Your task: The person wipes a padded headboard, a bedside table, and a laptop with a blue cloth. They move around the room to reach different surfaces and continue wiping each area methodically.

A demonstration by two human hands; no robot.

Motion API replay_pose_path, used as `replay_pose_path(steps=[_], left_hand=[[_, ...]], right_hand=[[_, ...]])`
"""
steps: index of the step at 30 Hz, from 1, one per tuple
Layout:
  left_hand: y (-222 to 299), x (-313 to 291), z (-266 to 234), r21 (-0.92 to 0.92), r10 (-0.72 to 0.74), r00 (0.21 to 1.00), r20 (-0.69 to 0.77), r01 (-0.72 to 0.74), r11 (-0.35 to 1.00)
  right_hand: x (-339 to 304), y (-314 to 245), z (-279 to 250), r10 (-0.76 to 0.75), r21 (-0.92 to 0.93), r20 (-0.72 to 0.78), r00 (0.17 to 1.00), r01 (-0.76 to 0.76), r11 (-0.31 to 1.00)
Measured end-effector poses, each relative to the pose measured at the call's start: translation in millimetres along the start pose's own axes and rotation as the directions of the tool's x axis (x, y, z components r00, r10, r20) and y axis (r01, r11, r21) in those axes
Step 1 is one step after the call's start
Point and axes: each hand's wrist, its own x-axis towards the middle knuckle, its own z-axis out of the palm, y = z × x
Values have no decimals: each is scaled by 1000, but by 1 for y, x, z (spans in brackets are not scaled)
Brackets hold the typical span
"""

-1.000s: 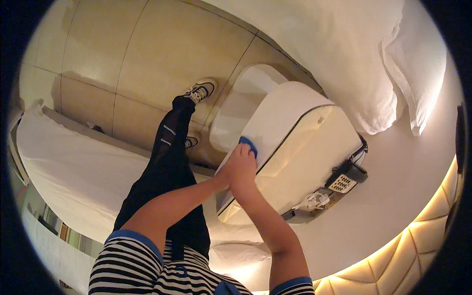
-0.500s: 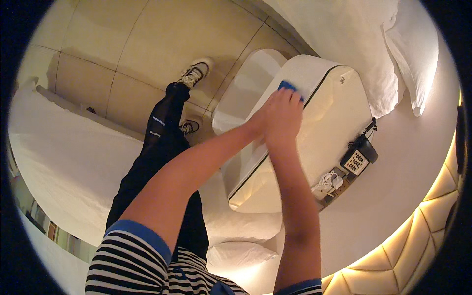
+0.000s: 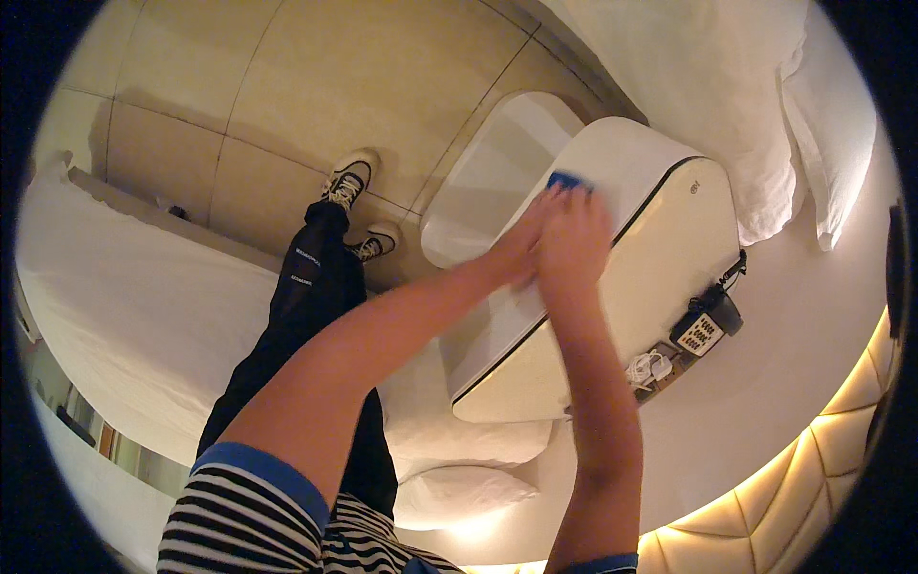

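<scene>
A small blue cloth [image 3: 571, 180] shows past my fingertips, against the pale front of the bedside cabinet [image 3: 626, 158]; most of it is covered. My right hand [image 3: 579, 237] is closed over the cloth, its back facing up and somewhat blurred. Close beside it on the left, my left hand [image 3: 528, 234] reaches the same cloth, with its fingers bent and partly hidden behind the right hand. Both hands are at the cabinet's front face, just outside the dark trim line along its top edge.
On the cabinet's back edge are a black telephone [image 3: 706, 320] and a white charger with cable [image 3: 650, 368]. A white base [image 3: 469, 215] juts out below. Beds with white sheets flank the cabinet, one at the left [image 3: 143, 297]. A padded, lit headboard [image 3: 755, 507] curves behind.
The view has shifted slightly, so the cabinet appears farther right and lower. Both hands stay together on the blue cloth at the cabinet front. My feet appear farther left.
</scene>
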Motion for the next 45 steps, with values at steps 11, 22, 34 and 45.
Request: replay_pose_path(steps=[11,22,34,45], left_hand=[[-15,-92,-28,137,-191,968,163,170,976],[21,-238,-11,-239,-279,960,-1,271,932],[9,-171,-28,459,-26,966,257,-98,883],[79,-291,9,184,-601,792,108,578,795]], right_hand=[[-57,-55,26,-42,132,202,978,16,991],[-170,-125,28,-209,296,352,912,103,950],[-136,-113,45,3,264,228,974,-65,962],[-222,-145,-8,-249,356,413,876,96,929]])
